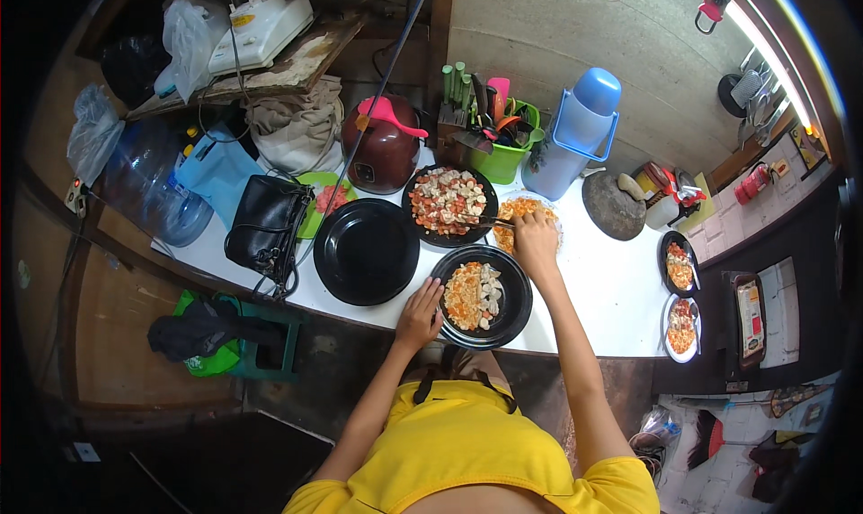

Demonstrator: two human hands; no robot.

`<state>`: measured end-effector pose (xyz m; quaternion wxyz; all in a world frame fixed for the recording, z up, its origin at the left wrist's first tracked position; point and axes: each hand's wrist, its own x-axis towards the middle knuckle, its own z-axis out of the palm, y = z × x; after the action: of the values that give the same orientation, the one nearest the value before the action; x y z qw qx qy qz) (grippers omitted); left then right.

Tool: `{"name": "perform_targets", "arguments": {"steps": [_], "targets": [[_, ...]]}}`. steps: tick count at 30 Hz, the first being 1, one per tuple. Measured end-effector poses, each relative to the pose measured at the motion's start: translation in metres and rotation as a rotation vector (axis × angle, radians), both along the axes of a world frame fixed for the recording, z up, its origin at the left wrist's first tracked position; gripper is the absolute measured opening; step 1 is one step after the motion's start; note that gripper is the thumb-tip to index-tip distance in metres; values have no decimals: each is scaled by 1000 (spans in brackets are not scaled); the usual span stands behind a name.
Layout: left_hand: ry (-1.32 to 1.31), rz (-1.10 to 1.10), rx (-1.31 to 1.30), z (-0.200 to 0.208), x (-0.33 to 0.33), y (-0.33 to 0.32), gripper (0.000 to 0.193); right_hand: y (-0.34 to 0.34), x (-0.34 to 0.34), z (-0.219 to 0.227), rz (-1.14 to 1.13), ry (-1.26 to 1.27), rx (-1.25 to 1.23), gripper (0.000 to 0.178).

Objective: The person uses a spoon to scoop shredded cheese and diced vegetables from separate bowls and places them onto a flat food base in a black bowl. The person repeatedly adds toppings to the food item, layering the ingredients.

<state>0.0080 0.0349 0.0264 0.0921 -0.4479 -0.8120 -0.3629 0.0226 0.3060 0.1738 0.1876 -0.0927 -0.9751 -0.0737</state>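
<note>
Near the table's front edge sits a black plate (513, 309) with orange rice (465, 298) on its left and pale, chunky pieces (490, 289) on its right. My left hand (420, 316) is closed on this plate's left rim, fingers fairly straight. Pinched in my right hand (537, 240) is a dark-handled utensil (493, 220), probably a spoon. It points left into a second black plate (418, 228), heaped with chopped red and whitish food (447, 199); its tip is hard to make out. Under my right hand, a white plate (559, 216) of orange rice is partly covered.
To the left are a bare black plate (367, 252) and a black handbag (268, 222). Behind stand a dark red rice cooker (382, 150), a green utensil container (496, 165) and a blue jug (575, 137). A stone mortar (613, 207) and two filled plates (680, 325) stand right.
</note>
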Motion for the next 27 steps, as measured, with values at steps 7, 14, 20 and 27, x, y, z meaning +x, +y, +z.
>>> {"name": "perform_targets", "arguments": {"steps": [7, 14, 20, 27], "targets": [[-12, -1, 11, 0, 1, 0, 53, -1, -10, -11, -2, 25, 39, 17], [-9, -2, 4, 1, 0, 0, 52, 10, -2, -12, -83, 61, -82, 18], [-5, -5, 3, 2, -1, 0, 52, 16, 20, -7, -116, 174, -258, 13], [-28, -10, 24, 4, 0, 2, 52, 21, 92, -2, -322, 153, -451, 15]]}}
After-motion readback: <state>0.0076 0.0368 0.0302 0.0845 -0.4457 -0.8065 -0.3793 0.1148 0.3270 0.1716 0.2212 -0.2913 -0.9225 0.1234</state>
